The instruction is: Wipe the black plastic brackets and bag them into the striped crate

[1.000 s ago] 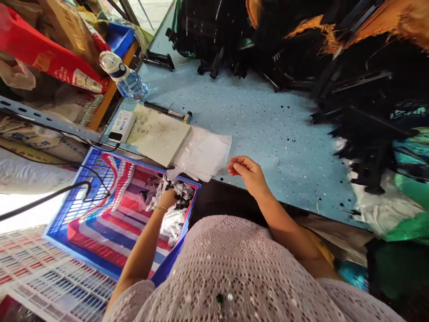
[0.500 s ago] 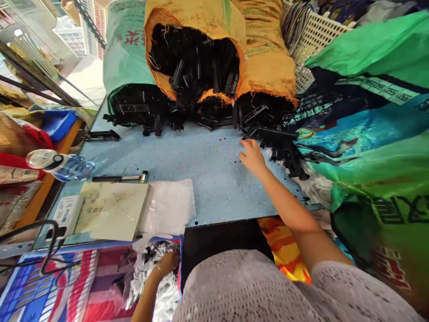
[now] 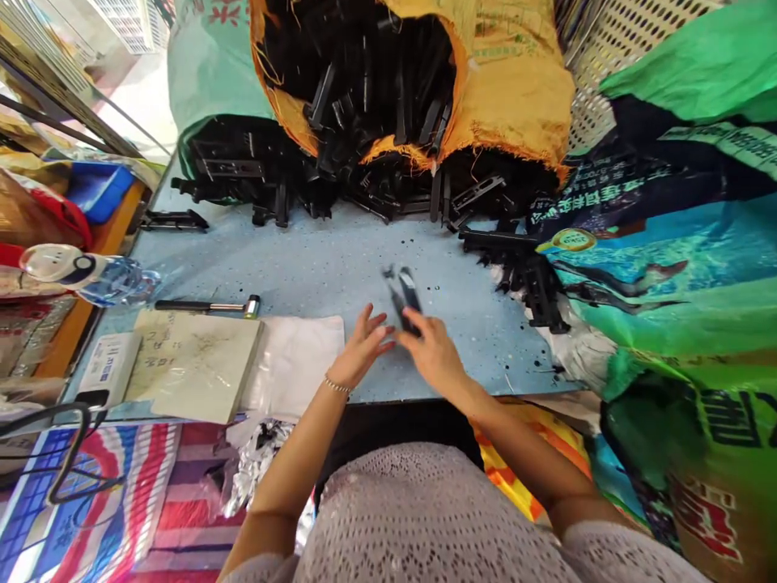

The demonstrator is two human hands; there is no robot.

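Observation:
Over the middle of the blue speckled table (image 3: 291, 267), my right hand (image 3: 434, 352) grips a long black plastic part (image 3: 408, 295), blurred by motion, its slim prongs pointing away from me. Close beside it on the left is my left hand (image 3: 359, 350), its fingers spread, wearing a beaded bracelet; I see nothing held in it. More black plastic parts (image 3: 537, 287) lie heaped to the right of my right hand. Others spill out of the orange woven sack (image 3: 503, 97) and the green sack (image 3: 210, 73) at the back.
To the left lie a small hammer (image 3: 206, 306), a worn beige board (image 3: 200, 364), a white cloth (image 3: 297, 348), a white box (image 3: 109, 368) and a clear bottle (image 3: 115, 279). Green and blue printed bags (image 3: 685, 324) crowd the right edge. Silvery wrappers (image 3: 248, 478) sit below the table edge.
My left hand has risen from the silvery wrappers to the table's middle. My right hand has come back from the heap at right, now with a black plastic part in it.

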